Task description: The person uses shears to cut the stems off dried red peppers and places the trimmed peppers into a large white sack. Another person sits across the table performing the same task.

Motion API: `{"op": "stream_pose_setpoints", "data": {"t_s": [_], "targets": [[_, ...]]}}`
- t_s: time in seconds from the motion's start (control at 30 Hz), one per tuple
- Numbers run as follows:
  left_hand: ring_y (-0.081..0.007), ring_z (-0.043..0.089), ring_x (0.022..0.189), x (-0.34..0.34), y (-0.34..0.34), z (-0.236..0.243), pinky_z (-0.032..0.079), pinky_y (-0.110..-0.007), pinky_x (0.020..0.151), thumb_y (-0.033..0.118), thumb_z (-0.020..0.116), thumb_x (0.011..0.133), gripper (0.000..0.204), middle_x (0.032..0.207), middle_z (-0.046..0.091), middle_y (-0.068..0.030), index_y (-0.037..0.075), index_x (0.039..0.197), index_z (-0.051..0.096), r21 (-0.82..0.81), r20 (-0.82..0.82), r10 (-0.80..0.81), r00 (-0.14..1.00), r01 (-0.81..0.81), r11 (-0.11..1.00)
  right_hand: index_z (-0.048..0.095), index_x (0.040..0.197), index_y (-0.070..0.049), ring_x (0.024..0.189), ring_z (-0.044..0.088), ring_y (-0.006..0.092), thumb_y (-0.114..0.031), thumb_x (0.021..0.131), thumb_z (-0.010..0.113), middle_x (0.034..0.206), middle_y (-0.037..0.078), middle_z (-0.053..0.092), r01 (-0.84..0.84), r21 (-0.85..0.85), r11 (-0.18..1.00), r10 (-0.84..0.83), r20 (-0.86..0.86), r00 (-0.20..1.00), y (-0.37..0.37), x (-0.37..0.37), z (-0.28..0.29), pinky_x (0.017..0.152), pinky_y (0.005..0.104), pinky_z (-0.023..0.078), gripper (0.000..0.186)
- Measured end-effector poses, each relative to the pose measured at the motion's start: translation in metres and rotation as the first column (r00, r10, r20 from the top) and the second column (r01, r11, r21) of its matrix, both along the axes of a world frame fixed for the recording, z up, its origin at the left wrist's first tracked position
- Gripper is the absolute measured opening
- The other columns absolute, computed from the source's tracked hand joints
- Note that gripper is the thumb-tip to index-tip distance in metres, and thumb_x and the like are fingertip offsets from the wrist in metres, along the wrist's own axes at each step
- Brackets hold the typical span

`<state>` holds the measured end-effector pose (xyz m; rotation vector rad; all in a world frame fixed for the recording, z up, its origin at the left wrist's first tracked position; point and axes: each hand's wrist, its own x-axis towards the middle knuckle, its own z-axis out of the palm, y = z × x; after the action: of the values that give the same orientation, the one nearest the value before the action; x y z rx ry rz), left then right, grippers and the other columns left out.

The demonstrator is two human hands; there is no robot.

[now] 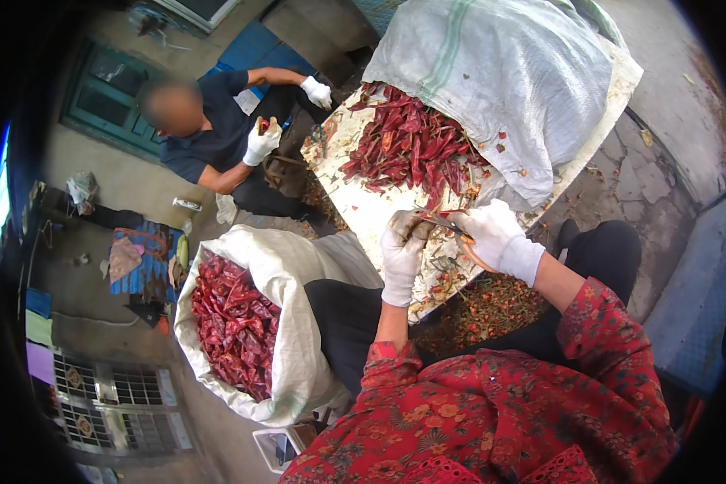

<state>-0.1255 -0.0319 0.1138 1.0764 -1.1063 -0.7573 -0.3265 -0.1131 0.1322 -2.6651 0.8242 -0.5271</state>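
My left hand (403, 254), in a white glove stained dark at the fingers, is closed on a dried red chili pepper (447, 213) above the near edge of the table. My gloved right hand (498, 240) grips a pair of scissors (477, 256) with orange handles. Their blades point left and reach the pepper beside my left fingertips. Just beyond both hands, a heap of dried red chili peppers (411, 141) lies on the pale tabletop (355, 206). It spills from under a large white woven sack (492, 73) with a green stripe.
At my left stands an open white sack (294, 323) filled with dried chilies (234, 323). Stem scraps (484, 315) cover the ground below the table. Across on the left sits a co-worker (218, 121) in white gloves, holding something red. A blue panel (694, 282) stands at right.
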Motion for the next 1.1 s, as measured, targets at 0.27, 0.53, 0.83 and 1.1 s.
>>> {"op": "stream_pose_setpoints", "data": {"t_s": [0.27, 0.53, 0.83, 1.1], "targets": [[-0.0117, 0.061, 0.081, 0.005, -0.002, -0.015, 0.053, -0.026, 0.072, 0.006, 0.069, 0.098, 0.021, 0.1, 0.063, -0.005, -0.004, 0.113, 0.06, 0.216, -0.344, 0.07, 0.936, 0.007, 0.976, 0.064, 0.094, -0.008, 0.068, 0.069, 0.041, -0.034, 0.095, 0.057, 0.068, 0.018, 0.066, 0.083, 0.225, 0.971, -0.109, 0.108, 0.988, 0.011, 0.012, 0.005, 0.063, 0.0506, 0.054, 0.027], [-0.011, 0.06, 0.076, 0.033, -0.011, -0.049, 0.052, -0.023, 0.071, -0.004, 0.066, 0.087, 0.024, 0.102, 0.062, -0.0103, -0.002, 0.108, 0.054, 0.434, -0.118, 0.102, 0.988, -0.041, 0.9, 0.068, 0.11, -0.007, 0.074, 0.071, 0.0392, -0.031, 0.096, 0.061, 0.076, 0.021, 0.069, 0.361, 0.377, 0.853, -0.495, 0.366, 0.788, -0.036, -0.009, -0.002, 0.067, 0.048, 0.055, 0.029], [-0.0367, 0.071, 0.098, -0.005, -0.066, -0.111, 0.054, -0.04, 0.09, 0.039, 0.068, 0.093, 0.048, 0.111, 0.074, -0.0204, 0.005, 0.127, 0.066, 0.514, 0.628, -0.045, 0.777, -0.371, 0.774, 0.067, 0.125, -0.01, 0.08, 0.073, 0.0355, -0.032, 0.093, 0.063, 0.085, 0.016, 0.072, 0.349, 0.186, 0.918, -0.386, 0.227, 0.894, -0.026, -0.004, -0.001, 0.07, 0.0464, 0.057, 0.039], [-0.0203, 0.063, 0.074, -0.012, -0.036, -0.094, 0.053, -0.034, 0.075, 0.022, 0.076, 0.089, 0.049, 0.081, 0.066, -0.0105, 0.001, 0.131, 0.062, 0.604, 0.518, 0.033, 0.855, -0.393, 0.694, 0.068, 0.12, -0.01, 0.077, 0.073, 0.0348, -0.029, 0.093, 0.061, 0.082, 0.015, 0.072, 0.322, 0.128, 0.938, -0.343, 0.205, 0.917, -0.03, -0.001, -0.014, 0.068, 0.047, 0.057, 0.034]]}}
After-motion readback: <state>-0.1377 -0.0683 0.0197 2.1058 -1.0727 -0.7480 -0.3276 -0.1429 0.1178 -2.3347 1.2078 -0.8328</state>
